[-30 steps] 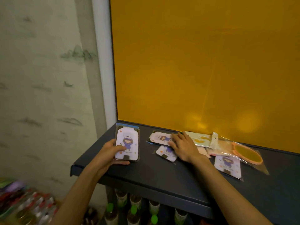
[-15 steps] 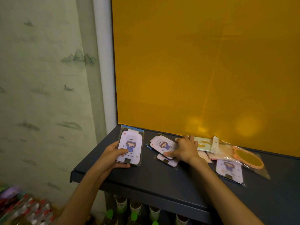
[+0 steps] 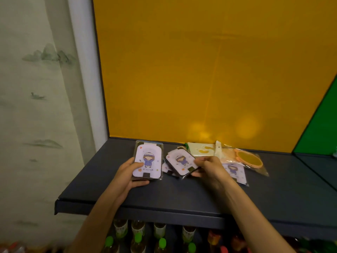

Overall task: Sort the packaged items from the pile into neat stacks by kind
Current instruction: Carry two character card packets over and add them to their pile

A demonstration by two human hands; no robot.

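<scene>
Left hand [image 3: 127, 177] is pinning the cartoon-card stack [image 3: 148, 160] near the shelf's [image 3: 182, 194] left edge, right hand [image 3: 209, 168] is pinching a lifted matching pack [image 3: 181, 162] beside it; slick sleeve could be slipping from that thin grip.

The scene is dim and warm in tone, with soft detail throughout. Two hazy bright spots glow low on the yellow back panel [image 3: 209, 70], and its colour is uneven and mottled. The dark shelf [image 3: 182, 194] takes little light and shows only faint shadows under the forearms. The clear wrapper of the orange packet [image 3: 249, 158] catches a weak sheen. The bottles [image 3: 138, 236] below the shelf are murky and blurred. Straight edges bow and lean towards the frame's sides, as with a wide lens.
</scene>
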